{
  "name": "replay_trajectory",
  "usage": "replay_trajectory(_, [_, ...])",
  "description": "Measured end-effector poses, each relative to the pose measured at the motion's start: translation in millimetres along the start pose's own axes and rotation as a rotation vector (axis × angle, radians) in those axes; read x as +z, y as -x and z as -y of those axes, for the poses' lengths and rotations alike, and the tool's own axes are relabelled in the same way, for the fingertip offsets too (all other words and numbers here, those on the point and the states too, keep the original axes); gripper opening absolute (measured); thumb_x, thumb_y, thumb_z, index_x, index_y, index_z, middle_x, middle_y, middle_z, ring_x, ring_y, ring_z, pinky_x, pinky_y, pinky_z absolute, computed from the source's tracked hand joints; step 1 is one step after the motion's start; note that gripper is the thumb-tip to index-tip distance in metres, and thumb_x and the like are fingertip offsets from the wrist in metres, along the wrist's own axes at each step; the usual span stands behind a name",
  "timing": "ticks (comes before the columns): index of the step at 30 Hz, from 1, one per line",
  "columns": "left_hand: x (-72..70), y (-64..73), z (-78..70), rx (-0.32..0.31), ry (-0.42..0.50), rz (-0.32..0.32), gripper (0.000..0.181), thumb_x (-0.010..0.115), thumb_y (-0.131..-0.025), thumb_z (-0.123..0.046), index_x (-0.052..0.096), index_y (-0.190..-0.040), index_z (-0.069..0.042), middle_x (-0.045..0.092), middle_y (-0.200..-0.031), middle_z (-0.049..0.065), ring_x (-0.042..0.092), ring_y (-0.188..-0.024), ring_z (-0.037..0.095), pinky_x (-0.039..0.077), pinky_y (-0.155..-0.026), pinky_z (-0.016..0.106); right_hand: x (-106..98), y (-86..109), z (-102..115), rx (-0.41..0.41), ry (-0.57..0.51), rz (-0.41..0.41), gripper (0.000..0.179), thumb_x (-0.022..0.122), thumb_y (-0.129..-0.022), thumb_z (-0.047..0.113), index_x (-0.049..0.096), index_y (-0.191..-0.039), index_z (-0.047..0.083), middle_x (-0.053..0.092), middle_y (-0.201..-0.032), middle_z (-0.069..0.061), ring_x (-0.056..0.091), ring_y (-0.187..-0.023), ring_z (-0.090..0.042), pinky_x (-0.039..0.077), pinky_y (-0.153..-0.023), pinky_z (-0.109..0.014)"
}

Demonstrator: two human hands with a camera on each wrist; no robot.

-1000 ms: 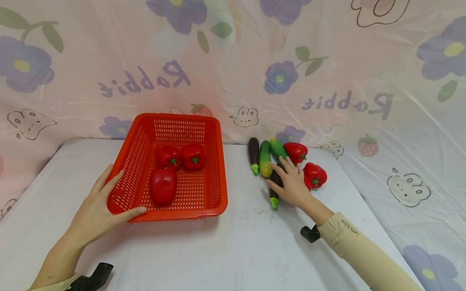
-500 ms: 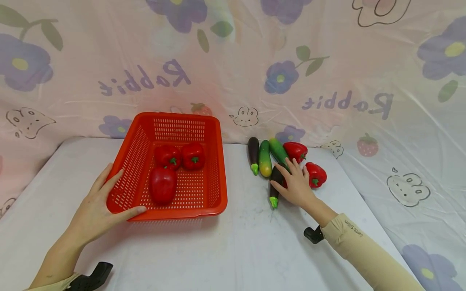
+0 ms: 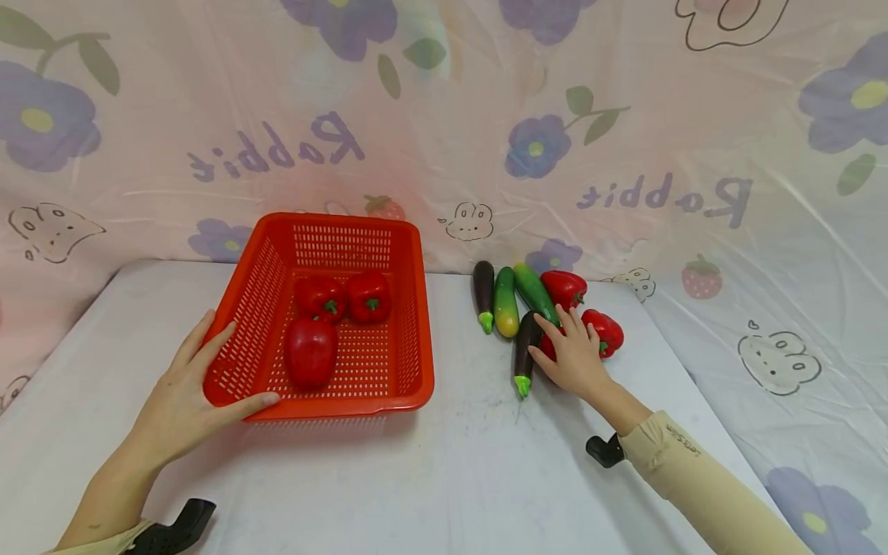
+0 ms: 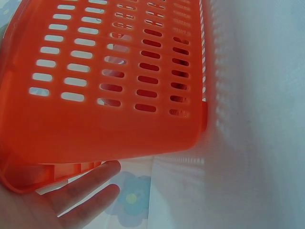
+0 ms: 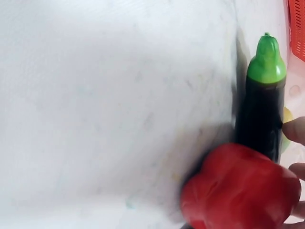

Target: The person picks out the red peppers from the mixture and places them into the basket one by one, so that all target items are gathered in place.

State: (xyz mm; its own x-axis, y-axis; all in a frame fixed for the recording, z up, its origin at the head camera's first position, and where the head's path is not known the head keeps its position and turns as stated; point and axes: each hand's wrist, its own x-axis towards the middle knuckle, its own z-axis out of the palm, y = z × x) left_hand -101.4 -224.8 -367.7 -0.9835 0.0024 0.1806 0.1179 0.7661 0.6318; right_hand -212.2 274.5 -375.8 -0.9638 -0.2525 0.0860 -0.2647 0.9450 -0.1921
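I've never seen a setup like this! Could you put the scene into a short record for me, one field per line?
Container: red slotted basket on a white table
In the basket: three red peppers
Right of the basket: two eggplants, two cucumbers, three loose peppers
Left grip: a bare hand at the basket's near left corner, thumb on the rim
Right grip: a bare hand over the nearest loose pepper, beside the nearer eggplant
Backdrop: cloth with flowers, rabbits and mirrored "Rabbit" lettering
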Motion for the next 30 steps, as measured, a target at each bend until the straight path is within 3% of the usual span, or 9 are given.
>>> replay_trajectory(20, [0.5, -1.1, 0.8, 0.001, -0.009, 0.003, 0.107, 0.08, -0.072, -0.047, 0.02, -0.154, -0.011, -0.001, -0.163, 0.006, 0.024, -0.134, 0.056, 0.031, -0.083, 0.078, -3.3, 9.9, -15.9, 0.002, -0.009, 0.034, 0.073, 0.068, -0.087, 0.031, 0.034, -0.148, 0.012, 0.023, -0.152, -0.03, 0.018, -0.139, -0.054, 0.024, -0.099, -0.077])
replay_trajectory(30, [0.4, -1.0, 1.7, -0.009, -0.002, 0.013, 0.107, 0.08, -0.073, -0.047, 0.02, -0.154, -0.011, -0.002, -0.163, 0.006, 0.024, -0.134, 0.055, 0.031, -0.083, 0.078, -5.2, 19.9, -22.0, -0.056, -0.034, 0.016, 0.081, 0.076, -0.081, 0.026, 0.034, -0.149, 0.012, 0.023, -0.152, -0.029, 0.026, -0.136, -0.05, 0.042, -0.093, -0.066])
